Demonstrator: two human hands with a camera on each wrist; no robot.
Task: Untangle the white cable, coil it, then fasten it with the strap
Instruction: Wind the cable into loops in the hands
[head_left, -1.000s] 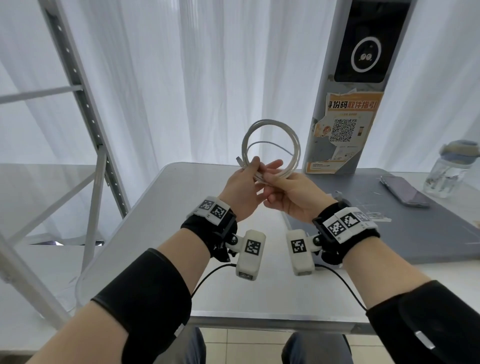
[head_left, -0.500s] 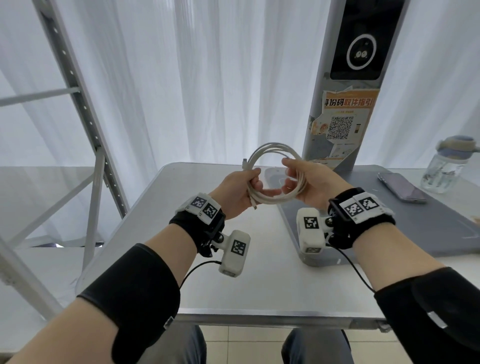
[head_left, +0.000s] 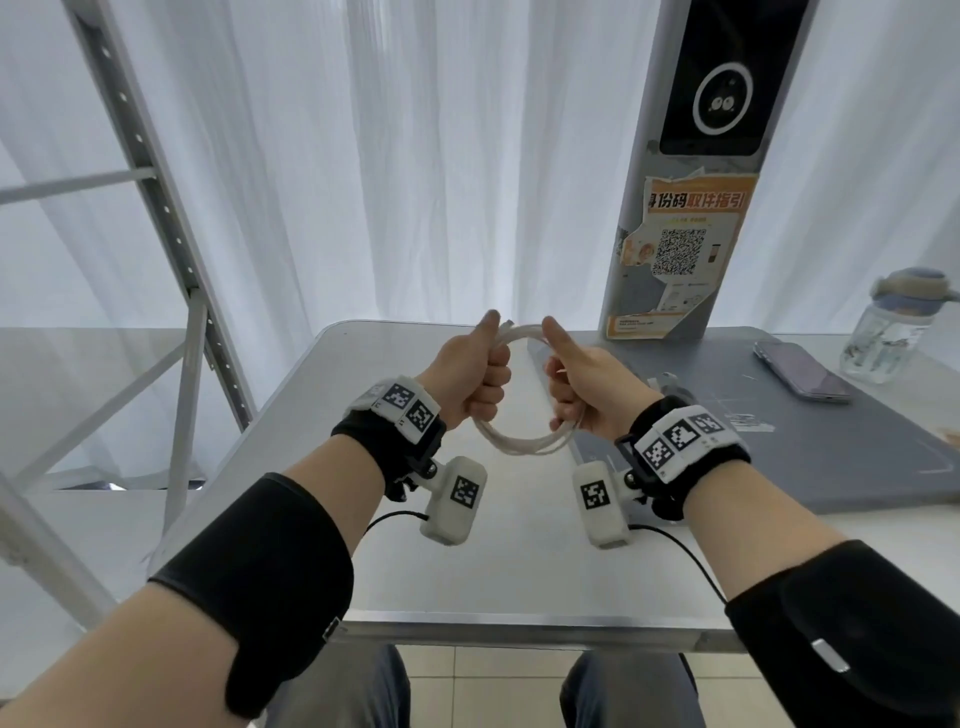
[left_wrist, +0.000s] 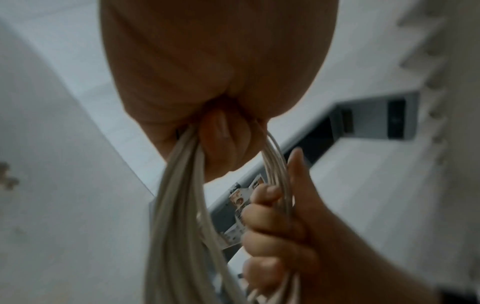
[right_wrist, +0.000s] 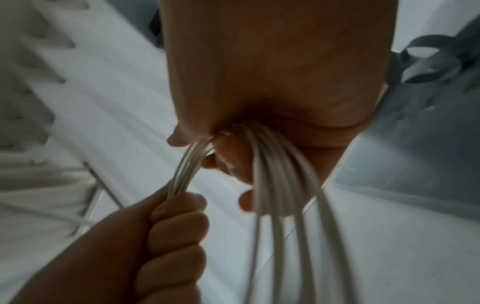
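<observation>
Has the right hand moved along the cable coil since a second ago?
Yes. The right hand has shifted right, toward the grey post, and now grips the white cable opposite the left hand.

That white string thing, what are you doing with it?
It is a white cable, already wound into a round coil. The left hand grips one side and the right hand grips the other, holding the coil up above the table. No strap is around it yet. A grey strap lies on the grey mat to the right.
</observation>
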